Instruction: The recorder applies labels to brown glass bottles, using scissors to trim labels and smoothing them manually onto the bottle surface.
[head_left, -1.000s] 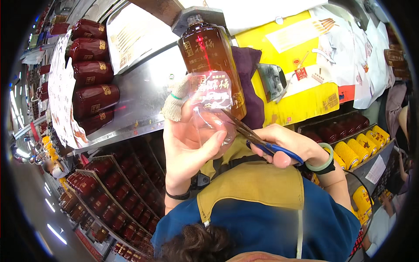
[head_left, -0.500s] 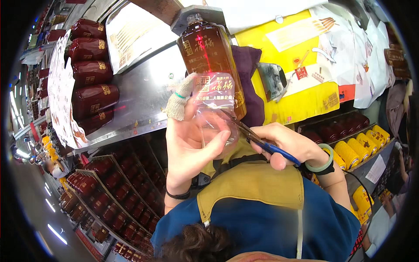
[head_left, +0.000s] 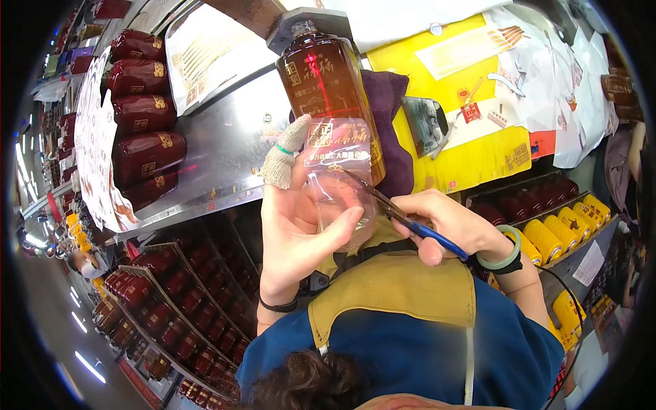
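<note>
My left hand [head_left: 290, 222] is closed on a clear plastic film [head_left: 345, 195] with a pale printed decal, pinching its lower part between thumb and fingers. A knitted cloth cot tied with a green band covers one of its fingertips. Scissors [head_left: 437, 240] with blue handles sit in my right hand [head_left: 447, 219], its fingers closed around the loops. Their blades lie against the film's right edge, below the lettering. Just behind the film, an amber glass bottle [head_left: 321, 78] with gold print leans on its side, neck away from me. A red line of light crosses it.
Dark red bottles [head_left: 150, 113] lie in a row on the metal bench [head_left: 229, 130] at left. A purple cloth [head_left: 393, 96] and a yellow sheet [head_left: 478, 157] with decal papers lie at right. Racks of dark bottles [head_left: 184, 307] stand below. Yellow containers [head_left: 547, 239] line a shelf.
The film has tilted slightly in my left hand, and its print catches the light differently. The scissors have barely moved. The red light on the bottle now shows as a longer line.
</note>
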`<state>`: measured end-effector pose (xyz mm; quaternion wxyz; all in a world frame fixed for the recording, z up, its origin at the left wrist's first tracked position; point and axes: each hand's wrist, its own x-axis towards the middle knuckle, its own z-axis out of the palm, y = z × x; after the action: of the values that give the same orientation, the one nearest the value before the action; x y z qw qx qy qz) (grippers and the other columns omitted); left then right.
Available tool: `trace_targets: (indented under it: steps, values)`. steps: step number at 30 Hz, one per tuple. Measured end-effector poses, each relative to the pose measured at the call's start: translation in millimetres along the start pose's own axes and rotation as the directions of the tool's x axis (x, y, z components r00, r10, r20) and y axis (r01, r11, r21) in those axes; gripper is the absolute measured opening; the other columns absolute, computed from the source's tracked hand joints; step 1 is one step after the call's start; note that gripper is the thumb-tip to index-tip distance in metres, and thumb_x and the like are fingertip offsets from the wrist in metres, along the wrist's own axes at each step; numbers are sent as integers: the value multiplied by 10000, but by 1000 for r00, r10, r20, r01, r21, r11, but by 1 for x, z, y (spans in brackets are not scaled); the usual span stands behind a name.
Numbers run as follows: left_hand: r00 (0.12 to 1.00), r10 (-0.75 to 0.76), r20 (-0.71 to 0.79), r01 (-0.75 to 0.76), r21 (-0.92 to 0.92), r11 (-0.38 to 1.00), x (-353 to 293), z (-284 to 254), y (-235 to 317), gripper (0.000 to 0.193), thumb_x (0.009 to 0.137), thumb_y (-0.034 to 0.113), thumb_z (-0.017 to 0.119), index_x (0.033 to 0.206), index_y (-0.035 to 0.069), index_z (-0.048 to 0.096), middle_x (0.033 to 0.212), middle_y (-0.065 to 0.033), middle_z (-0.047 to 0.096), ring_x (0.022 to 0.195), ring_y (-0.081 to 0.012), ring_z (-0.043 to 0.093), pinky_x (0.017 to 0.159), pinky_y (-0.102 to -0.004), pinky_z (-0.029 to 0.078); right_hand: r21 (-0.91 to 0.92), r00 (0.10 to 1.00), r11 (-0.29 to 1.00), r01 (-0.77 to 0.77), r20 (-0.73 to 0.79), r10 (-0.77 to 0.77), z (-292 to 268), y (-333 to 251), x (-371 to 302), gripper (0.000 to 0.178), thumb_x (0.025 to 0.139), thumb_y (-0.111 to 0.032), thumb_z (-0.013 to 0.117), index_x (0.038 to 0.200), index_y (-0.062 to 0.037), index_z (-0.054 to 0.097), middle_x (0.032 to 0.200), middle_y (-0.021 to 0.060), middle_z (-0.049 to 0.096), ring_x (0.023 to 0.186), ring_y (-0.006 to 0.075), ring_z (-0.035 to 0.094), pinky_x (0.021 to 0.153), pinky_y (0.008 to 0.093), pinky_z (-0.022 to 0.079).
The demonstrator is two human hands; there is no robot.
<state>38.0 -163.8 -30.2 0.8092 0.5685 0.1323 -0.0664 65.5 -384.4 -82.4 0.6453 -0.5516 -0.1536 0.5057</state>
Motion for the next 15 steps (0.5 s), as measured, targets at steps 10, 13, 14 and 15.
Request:
trace_targets:
  steps: [10,13,14,15]
  values:
    - [998,43,50,-46,66,997,2,-4,-2,983,756,-160,710,1547,8,153,1462,-215,426,944,-165,633,763,-275,572,-31,999,999,-9,-47,7,1,-5,0,716,654,-662,824,753,-32,500,592,-9,409,585,90,353,506,295,306]
    - [998,20,63,-27,110,994,2,-5,0,1014,731,-127,747,1545,-2,155,1404,-217,484,959,-188,640,799,-303,571,-38,999,999,-23,-49,21,1,-9,-1,712,655,-652,829,747,-28,499,586,-4,404,583,94,350,506,300,307]
    - [998,20,64,-27,110,994,2,-5,1,1014,731,-127,747,1545,-2,155,1404,-217,484,959,-188,640,799,-303,571,-62,999,998,-29,-47,27,0,-11,-2,711,654,-647,833,746,-26,498,584,0,401,583,96,348,505,304,306]
    - [995,57,83,-67,122,990,1,-5,1,1032,716,-104,768,1544,-8,159,1384,-217,502,979,-196,638,828,-316,566,-37,998,999,-33,-50,31,0,-12,-2,711,654,-647,833,746,-26,498,584,0,401,583,96,348,505,304,306]
